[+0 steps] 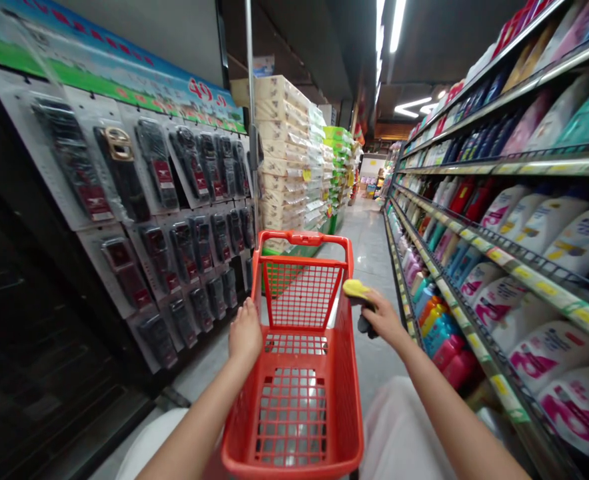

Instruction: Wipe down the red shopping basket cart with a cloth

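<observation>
A red plastic shopping cart point(357, 400) with grid panels stands in front of me, between my legs. On its left side rim rests my left hand point(245, 331), fingers bent and closed against the edge. My right hand point(383, 319), just off the cart's right side, is closed around a small yellow-and-black object point(356, 289). That object has a rounded yellow top and a dark lower part; its exact kind I cannot make out. Only floor shows through the grid of the cart's bottom.
At left, a display rack point(124, 230) holds several packaged belts point(162, 180). Stacked tissue packs point(282, 153) stand beyond it. Along the right run shelves point(504, 257) with shampoo bottles point(549, 220) and other bottles. A grey tiled aisle point(367, 233) leads ahead between them.
</observation>
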{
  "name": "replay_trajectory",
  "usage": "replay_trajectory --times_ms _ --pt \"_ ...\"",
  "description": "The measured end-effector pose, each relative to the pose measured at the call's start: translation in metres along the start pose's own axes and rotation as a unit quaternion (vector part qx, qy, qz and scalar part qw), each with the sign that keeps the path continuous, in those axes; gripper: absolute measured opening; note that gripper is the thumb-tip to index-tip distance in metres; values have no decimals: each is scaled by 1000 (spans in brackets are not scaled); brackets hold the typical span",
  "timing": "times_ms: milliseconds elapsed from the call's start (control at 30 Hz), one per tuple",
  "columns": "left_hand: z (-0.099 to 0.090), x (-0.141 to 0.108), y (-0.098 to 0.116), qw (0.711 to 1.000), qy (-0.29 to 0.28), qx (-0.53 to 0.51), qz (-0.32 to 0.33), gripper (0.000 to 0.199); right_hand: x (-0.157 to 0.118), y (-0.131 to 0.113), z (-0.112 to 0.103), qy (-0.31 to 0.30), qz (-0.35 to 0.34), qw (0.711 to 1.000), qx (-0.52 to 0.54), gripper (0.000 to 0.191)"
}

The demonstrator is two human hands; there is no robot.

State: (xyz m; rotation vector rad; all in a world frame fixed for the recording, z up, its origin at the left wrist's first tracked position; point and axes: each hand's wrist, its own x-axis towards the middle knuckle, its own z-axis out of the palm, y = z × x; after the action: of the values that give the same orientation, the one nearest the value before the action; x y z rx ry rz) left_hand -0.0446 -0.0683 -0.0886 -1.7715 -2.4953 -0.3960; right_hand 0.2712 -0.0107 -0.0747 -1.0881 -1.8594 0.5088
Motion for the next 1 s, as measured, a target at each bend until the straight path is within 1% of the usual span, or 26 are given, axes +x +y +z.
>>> replay_trajectory --times_ms 67,100,133,200,267,333,400,433,467,533,567,633,767,867,933,1000 --pt "4 -5 -8 1000 -4 -7 5 60 24 7 -1 94 64 993 41 42" --pt "7 -6 -11 1000 -3 -8 7 62 36 9 -1 129 85 987 52 46" --pt "9 -4 -15 1000 0 -8 10 64 49 11 -1 155 97 982 55 51" --pt "10 5 -18 1000 18 -5 18 69 75 13 2 186 90 978 30 60" --pt "4 24 -14 999 47 -11 19 70 101 12 8 182 63 981 -29 62" --pt "-8 47 -4 996 71 -41 -23 68 123 10 19 162 42 980 -105 59" --pt "-21 69 7 992 76 -70 -73 70 135 9 33 128 42 974 -185 57" --pt "-26 77 12 989 83 -79 -98 71 136 9 40 105 45 968 -224 57" --pt "-29 83 15 986 79 -85 -123 68 134 10 47 80 46 961 -260 57" --pt "-31 89 19 981 41 -103 -159 50 124 11 59 36 40 946 -321 52" --pt "-30 89 18 979 19 -111 -169 43 117 12 62 24 36 939 -342 49" --pt "-27 87 15 978 -11 -120 -171 36 104 11 65 17 36 928 -370 43" --pt "-25 80 9 981 -8 -106 -160 33 87 -1 56 -18 40 909 -415 35" --pt "-26 74 6 984 -9 -93 -154 34 90 -19 44 -57 48 896 -437 34" --pt "-28 68 5 985 -10 -89 -148 34 99 -33 38 -63 55 898 -432 43" --pt "-31 61 4 986 -11 -86 -145 34 110 -46 38 -37 38 909 -413 60"
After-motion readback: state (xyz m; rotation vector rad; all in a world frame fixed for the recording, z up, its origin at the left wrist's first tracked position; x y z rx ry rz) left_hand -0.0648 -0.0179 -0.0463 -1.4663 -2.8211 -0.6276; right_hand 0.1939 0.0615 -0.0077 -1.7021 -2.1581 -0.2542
